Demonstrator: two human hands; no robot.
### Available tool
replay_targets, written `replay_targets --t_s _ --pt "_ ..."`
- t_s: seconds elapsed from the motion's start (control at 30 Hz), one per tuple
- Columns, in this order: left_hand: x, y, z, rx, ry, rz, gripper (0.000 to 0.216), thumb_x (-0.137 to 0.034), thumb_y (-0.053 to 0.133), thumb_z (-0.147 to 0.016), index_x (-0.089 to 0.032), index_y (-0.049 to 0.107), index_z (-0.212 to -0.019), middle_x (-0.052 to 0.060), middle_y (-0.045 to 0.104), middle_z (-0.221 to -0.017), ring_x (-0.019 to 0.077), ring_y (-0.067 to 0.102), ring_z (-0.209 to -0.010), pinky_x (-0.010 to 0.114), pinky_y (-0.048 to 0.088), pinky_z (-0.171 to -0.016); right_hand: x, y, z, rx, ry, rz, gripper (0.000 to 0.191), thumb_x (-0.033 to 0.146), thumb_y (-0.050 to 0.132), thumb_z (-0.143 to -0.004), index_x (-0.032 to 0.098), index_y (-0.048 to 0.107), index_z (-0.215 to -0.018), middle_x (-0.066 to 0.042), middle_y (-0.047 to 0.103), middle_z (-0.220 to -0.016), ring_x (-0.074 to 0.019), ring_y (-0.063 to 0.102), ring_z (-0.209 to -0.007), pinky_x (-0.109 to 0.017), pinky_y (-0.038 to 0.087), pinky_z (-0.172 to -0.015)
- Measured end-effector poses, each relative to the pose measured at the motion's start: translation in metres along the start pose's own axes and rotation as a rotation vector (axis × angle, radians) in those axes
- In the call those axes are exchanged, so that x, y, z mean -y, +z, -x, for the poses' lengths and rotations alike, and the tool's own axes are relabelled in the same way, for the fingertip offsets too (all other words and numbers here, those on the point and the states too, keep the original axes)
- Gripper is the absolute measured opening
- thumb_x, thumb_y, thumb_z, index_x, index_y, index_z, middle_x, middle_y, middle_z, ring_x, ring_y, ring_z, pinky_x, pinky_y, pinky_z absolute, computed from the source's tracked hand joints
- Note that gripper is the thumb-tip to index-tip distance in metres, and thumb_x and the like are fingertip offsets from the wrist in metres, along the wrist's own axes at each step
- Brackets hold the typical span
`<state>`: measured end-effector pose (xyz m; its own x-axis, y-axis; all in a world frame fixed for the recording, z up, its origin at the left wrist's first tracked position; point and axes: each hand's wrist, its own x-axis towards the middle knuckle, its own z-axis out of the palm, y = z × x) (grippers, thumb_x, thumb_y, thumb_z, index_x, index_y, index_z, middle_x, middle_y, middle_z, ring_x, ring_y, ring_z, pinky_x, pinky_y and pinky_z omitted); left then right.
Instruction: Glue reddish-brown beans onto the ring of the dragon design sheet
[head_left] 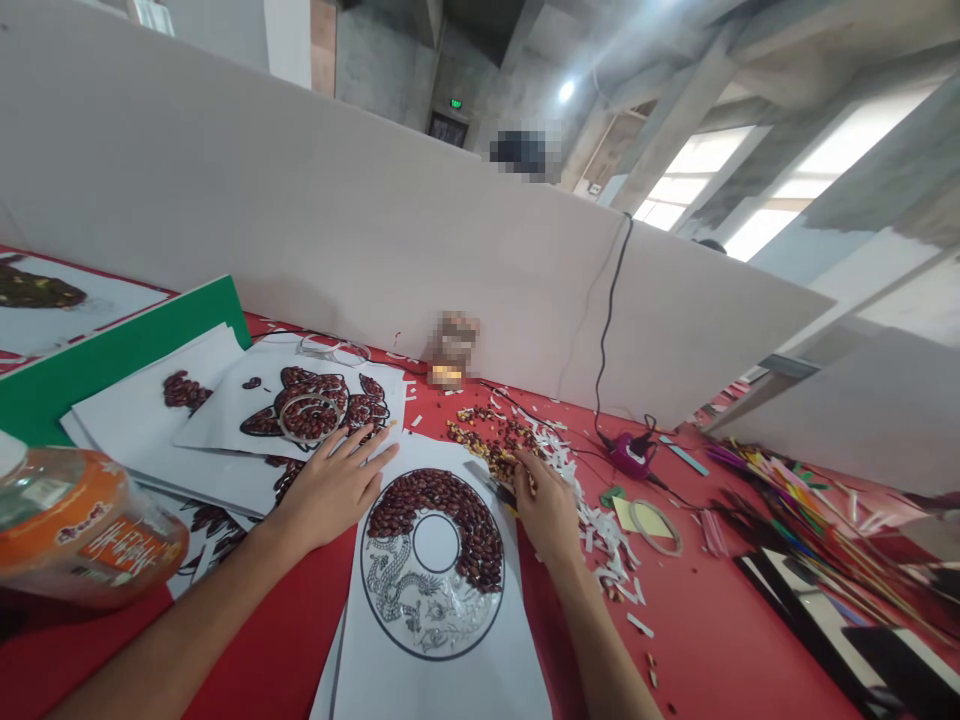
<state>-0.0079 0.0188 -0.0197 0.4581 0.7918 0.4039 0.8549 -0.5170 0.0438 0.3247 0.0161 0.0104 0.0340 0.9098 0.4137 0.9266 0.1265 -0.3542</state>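
My left hand (pixel 336 485) lies flat with its fingers spread. It rests between the sheet with the bean-covered animal picture (pixel 319 400) and the sheet in front of me. That white sheet (pixel 435 690) bears a ring-shaped dragon drawing (pixel 401 600). Dark red beans (pixel 427 495) cover the ring's upper and right parts. At the sheet's upper right, my right hand (pixel 546 503) has curled fingers at the edge of a pile of loose beans and kernels (pixel 480 440). A thin grey blade-like tool (pixel 484 477) lies by its fingertips; whether the fingers grip it is unclear.
A large orange-labelled plastic jar (pixel 82 530) stands at left, before a green board (pixel 217 310). White paper scraps (pixel 600 530), a purple plug-like device (pixel 630 453) with a cord and a tape roll (pixel 656 528) lie at right. Coloured sticks (pixel 810 500) lie farther right. A white partition (pixel 450 250) closes the back.
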Motion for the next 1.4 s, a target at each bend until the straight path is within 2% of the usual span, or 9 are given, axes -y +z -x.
replay_targets --t_s 0.17,0.43,0.6,0.77,0.87,1.03,1.17,1.3,1.4 --pt "-0.001 -0.002 0.0 -0.007 0.011 -0.002 0.047 -0.027 0.034 -0.104 -0.03 0.051 -0.148 -0.002 0.043 -0.161 0.0249 0.044 -0.144 0.051 0.027 -0.12 -0.021 -0.006 0.001 0.044 0.036 -0.045 0.041 0.04 0.04 -0.1 0.019 0.069 -0.12 -0.011 0.072 -0.119 -0.0272 0.067 -0.107 -0.042 0.051 -0.094" --pt "0.0 0.0 0.0 -0.013 0.018 -0.011 0.048 -0.026 0.036 -0.103 -0.03 0.05 -0.149 -0.001 0.044 -0.161 0.0256 0.046 -0.144 0.052 0.027 -0.12 0.004 -0.013 0.011 0.063 -0.169 0.01 0.029 0.045 0.047 -0.102 0.024 0.066 -0.096 -0.008 0.068 -0.118 -0.0255 0.061 -0.112 -0.042 0.043 -0.098" --pt "0.0 0.0 0.0 -0.014 0.007 -0.003 0.047 -0.028 0.037 -0.104 -0.031 0.051 -0.149 0.0 0.047 -0.158 0.025 0.045 -0.144 0.051 0.027 -0.12 -0.002 -0.024 0.023 0.127 -0.255 0.161 0.023 0.048 0.059 -0.095 0.027 0.067 -0.101 -0.007 0.064 -0.129 -0.0297 0.056 -0.122 -0.049 0.037 -0.105" --pt "-0.001 -0.001 0.0 -0.017 0.02 -0.004 0.047 -0.026 0.037 -0.104 -0.029 0.051 -0.148 0.001 0.047 -0.158 0.0258 0.046 -0.144 0.052 0.028 -0.12 -0.015 -0.03 0.032 0.161 -0.187 0.162 0.021 0.047 0.059 -0.095 0.027 0.066 -0.096 -0.007 0.065 -0.123 -0.0305 0.056 -0.12 -0.049 0.038 -0.103" --pt "-0.001 -0.001 0.0 -0.022 0.026 -0.004 0.047 -0.025 0.038 -0.103 -0.028 0.052 -0.147 0.002 0.047 -0.158 0.0268 0.047 -0.143 0.053 0.029 -0.12 -0.024 -0.033 0.031 0.119 -0.113 0.074 0.028 0.051 0.055 -0.095 0.026 0.066 -0.097 -0.009 0.067 -0.119 -0.0301 0.059 -0.114 -0.046 0.042 -0.098" --pt "0.0 0.002 0.001 -0.023 0.03 -0.011 0.048 -0.025 0.04 -0.101 -0.029 0.051 -0.148 0.001 0.047 -0.158 0.0279 0.047 -0.143 0.054 0.028 -0.12 -0.058 -0.046 0.024 -0.062 0.296 0.015 0.041 0.06 0.051 -0.089 0.021 0.063 -0.095 -0.01 0.07 -0.09 -0.0274 0.065 -0.084 -0.036 0.045 -0.071" --pt "0.0 0.001 0.001 -0.016 0.034 -0.027 0.048 -0.026 0.038 -0.102 -0.03 0.051 -0.148 0.001 0.044 -0.16 0.0278 0.046 -0.143 0.054 0.028 -0.12 -0.08 -0.053 0.026 -0.057 0.487 0.223 0.04 0.06 0.052 -0.087 0.022 0.064 -0.088 -0.011 0.071 -0.091 -0.0317 0.065 -0.092 -0.039 0.043 -0.074" --pt "-0.001 -0.002 0.0 -0.013 0.031 -0.022 0.047 -0.026 0.038 -0.102 -0.03 0.053 -0.147 0.001 0.045 -0.16 0.0278 0.047 -0.143 0.053 0.028 -0.12 -0.075 -0.049 0.029 -0.085 0.453 0.401 0.032 0.049 0.051 -0.093 0.021 0.067 -0.097 -0.013 0.07 -0.106 -0.034 0.06 -0.109 -0.046 0.041 -0.086" --pt "-0.003 -0.003 0.0 -0.026 0.028 0.0 0.047 -0.025 0.039 -0.102 -0.032 0.054 -0.146 0.0 0.044 -0.16 0.0276 0.047 -0.143 0.053 0.028 -0.12 -0.057 -0.039 0.028 -0.153 0.249 0.387 0.03 0.04 0.047 -0.098 0.022 0.068 -0.107 -0.012 0.068 -0.114 -0.0308 0.059 -0.111 -0.045 0.041 -0.09"
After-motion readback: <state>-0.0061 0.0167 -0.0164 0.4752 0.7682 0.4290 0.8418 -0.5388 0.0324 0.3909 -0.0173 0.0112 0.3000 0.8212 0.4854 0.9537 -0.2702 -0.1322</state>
